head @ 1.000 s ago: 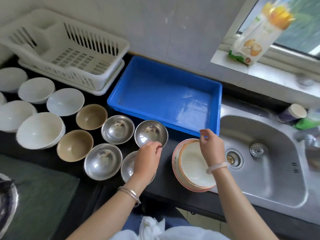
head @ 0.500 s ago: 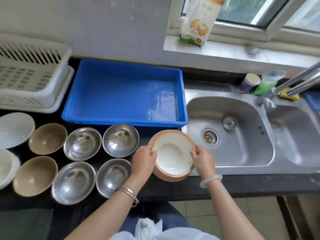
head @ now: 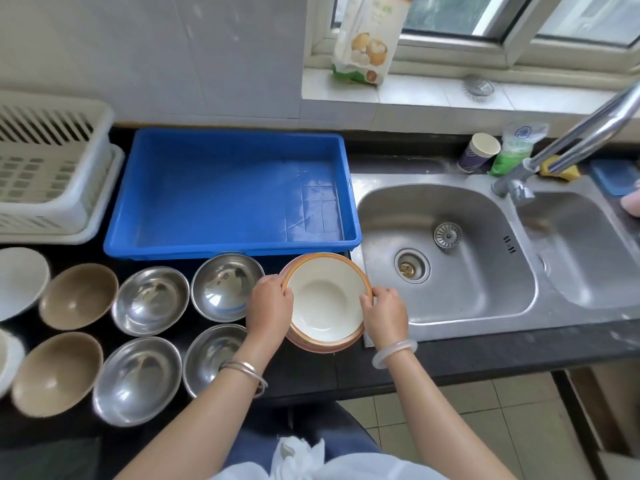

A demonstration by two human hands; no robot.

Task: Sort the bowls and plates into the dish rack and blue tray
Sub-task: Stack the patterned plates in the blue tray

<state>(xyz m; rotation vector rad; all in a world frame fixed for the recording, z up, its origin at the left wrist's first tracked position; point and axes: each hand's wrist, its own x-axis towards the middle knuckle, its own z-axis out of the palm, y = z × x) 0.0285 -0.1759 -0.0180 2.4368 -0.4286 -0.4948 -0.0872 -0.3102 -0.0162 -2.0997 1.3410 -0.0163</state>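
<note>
Cream plate between both hands' grip

Both forearms are bare. The left wrist wears thin silver bangles, the right a pale translucent bangle. Lower down show blue trousers and a white top.

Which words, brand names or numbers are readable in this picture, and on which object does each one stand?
No text can be read with certainty.
Tall white food packet with pictured buns on the windowsill: a few printed characters near the top, too blurred to read.
Green and white plastic pouch behind the sink: a round blue emblem, too small to read.
Purple paper cup beside the pouch: pale markings, unreadable.
Blue plastic tray and bowls: no text visible.
</note>
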